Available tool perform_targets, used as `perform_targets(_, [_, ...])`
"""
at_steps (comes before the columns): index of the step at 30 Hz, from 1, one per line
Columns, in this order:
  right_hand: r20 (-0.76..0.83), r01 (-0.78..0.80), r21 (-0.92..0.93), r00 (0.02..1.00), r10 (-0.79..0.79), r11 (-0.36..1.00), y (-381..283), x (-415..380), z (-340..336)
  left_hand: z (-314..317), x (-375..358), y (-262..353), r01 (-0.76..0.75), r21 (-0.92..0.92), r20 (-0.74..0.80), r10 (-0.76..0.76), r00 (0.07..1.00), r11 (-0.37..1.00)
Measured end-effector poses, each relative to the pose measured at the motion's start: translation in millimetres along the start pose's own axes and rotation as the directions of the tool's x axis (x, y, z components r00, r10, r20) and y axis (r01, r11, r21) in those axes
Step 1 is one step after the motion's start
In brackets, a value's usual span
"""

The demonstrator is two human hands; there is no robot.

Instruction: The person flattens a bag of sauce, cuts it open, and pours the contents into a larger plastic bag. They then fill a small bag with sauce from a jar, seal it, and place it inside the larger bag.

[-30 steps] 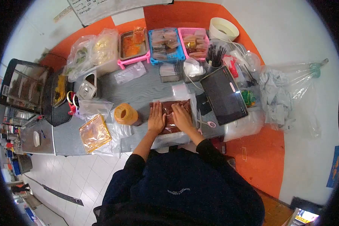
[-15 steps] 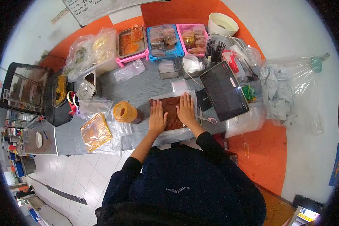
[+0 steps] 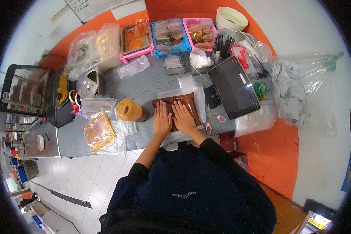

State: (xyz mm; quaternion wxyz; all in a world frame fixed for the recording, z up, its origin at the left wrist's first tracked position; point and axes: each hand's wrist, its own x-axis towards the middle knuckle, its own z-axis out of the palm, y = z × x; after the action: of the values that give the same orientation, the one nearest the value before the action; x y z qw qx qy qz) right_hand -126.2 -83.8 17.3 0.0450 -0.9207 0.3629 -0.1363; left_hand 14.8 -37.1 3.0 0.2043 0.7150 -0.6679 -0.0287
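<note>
A flat clear plastic bag of dark brown sauce [image 3: 188,102] lies on clear plastic sheets at the table's front. My left hand [image 3: 162,120] rests flat on its left part, fingers stretched out. Beside it my right hand [image 3: 183,117] presses flat on the middle of the bag, fingers extended. The bag's right side and far edge show past the fingers; the part under the palms is hidden. Left of my hands stands a jar of orange-brown paste [image 3: 129,110]. Scissors with pink handles [image 3: 214,117] lie just right of the bag.
A dark tablet [image 3: 234,87] stands tilted at the right. A flat bag of orange sauce [image 3: 99,132] lies at the left front. Along the back are a blue basket [image 3: 158,52], a pink basket [image 3: 189,23] and a white bucket [image 3: 222,21]. A steel container [image 3: 90,87] stands at the left.
My right hand has slid left from the bag's right edge to its middle, close beside my left hand. The bag's right side is now uncovered.
</note>
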Motion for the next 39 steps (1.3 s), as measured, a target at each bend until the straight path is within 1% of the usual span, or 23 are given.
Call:
perform_targets(1, [-0.006,0.004,0.065,1.000,-0.003,0.998,2,0,1,1,-1,-1,0.001,0.000,-0.003,-0.001,1.000,1.000])
perform_targets(2, [-0.007,0.006,0.063,1.000,-0.005,0.998,6,1,2,1,-2,-3,0.013,0.018,0.019,-0.013,1.000,1.000])
perform_targets(4, [0.110,-0.077,0.361,0.993,0.040,0.929,16,5,-4,4,-3,-6,0.030,0.036,0.045,-0.031,0.998,0.999])
perform_targets(5, [0.073,-0.132,0.357,0.991,0.113,0.925,19,4,-6,7,-3,-7,0.029,0.040,0.054,-0.031,0.998,0.999])
perform_targets(6, [0.081,-0.136,0.357,0.990,0.114,0.924,25,3,-8,8,-4,-7,0.028,0.043,0.063,-0.031,0.998,0.999])
perform_targets(8, [-0.080,-0.207,0.144,0.972,0.220,0.968,39,3,-13,9,-4,-7,0.028,0.046,0.064,-0.031,0.997,0.999])
perform_targets(9, [-0.050,-0.245,0.099,0.967,0.251,0.964,46,1,-14,8,-3,-7,0.023,0.054,0.063,-0.026,0.998,0.998])
perform_targets(13, [-0.041,-0.250,0.090,0.966,0.255,0.964,52,-4,-3,4,-3,-3,0.007,-0.003,0.060,-0.007,0.998,1.000])
perform_targets(15, [-0.059,-0.248,0.038,0.966,0.250,0.968,52,-2,1,0,-2,-4,0.019,-0.033,0.008,-0.018,1.000,0.999])
perform_targets(19, [-0.061,-0.214,0.074,0.974,0.219,0.974,54,-7,-3,0,-2,-6,0.020,-0.009,0.012,-0.019,1.000,1.000])
perform_targets(21, [0.012,-0.175,0.204,0.984,0.176,0.963,49,-20,-6,4,-4,-7,0.000,0.022,-0.006,0.000,1.000,1.000])
perform_targets(22, [0.013,-0.176,0.200,0.984,0.178,0.964,43,-29,-6,5,-4,-7,-0.002,0.019,-0.006,0.002,1.000,1.000])
perform_targets(24, [-0.036,-0.129,0.231,0.989,0.141,0.964,27,-48,-7,6,-3,-6,0.021,0.057,0.035,-0.023,0.999,0.998])
perform_targets(26, [-0.052,-0.154,0.227,0.984,0.170,0.962,21,-53,-8,5,-4,-5,0.003,0.032,0.035,-0.005,0.999,0.999])
perform_targets(28, [-0.016,-0.189,0.038,0.982,0.190,0.981,17,-56,-9,5,-6,-3,-0.019,0.008,0.042,0.018,0.999,1.000])
perform_targets(30, [-0.040,-0.191,0.030,0.981,0.192,0.981,13,-57,-10,4,-4,-3,-0.026,0.019,-0.010,0.026,1.000,0.999])
perform_targets(32, [-0.079,-0.179,0.012,0.981,0.179,0.984,21,-49,-12,3,0,-2,-0.031,0.011,-0.014,0.032,0.999,0.999])
perform_targets(34, [0.045,-0.254,0.166,0.967,0.250,0.953,29,-39,-15,1,-4,-5,-0.012,0.005,-0.001,0.012,1.000,1.000])
perform_targets(35, [-0.023,-0.279,0.149,0.958,0.285,0.949,35,-33,-16,0,-7,-6,-0.010,0.011,0.000,0.010,1.000,1.000])
perform_targets(36, [-0.025,-0.278,0.154,0.958,0.285,0.948,40,-27,-16,0,-8,-7,-0.018,0.007,-0.006,0.018,1.000,1.000])
perform_targets(38, [-0.081,-0.345,0.125,0.931,0.356,0.930,52,-12,-17,-1,-4,-6,-0.032,0.007,-0.023,0.033,0.999,0.999])
perform_targets(39, [-0.033,-0.367,0.032,0.929,0.368,0.930,59,-6,-12,-2,-5,-5,-0.020,0.010,0.004,0.020,1.000,1.000])
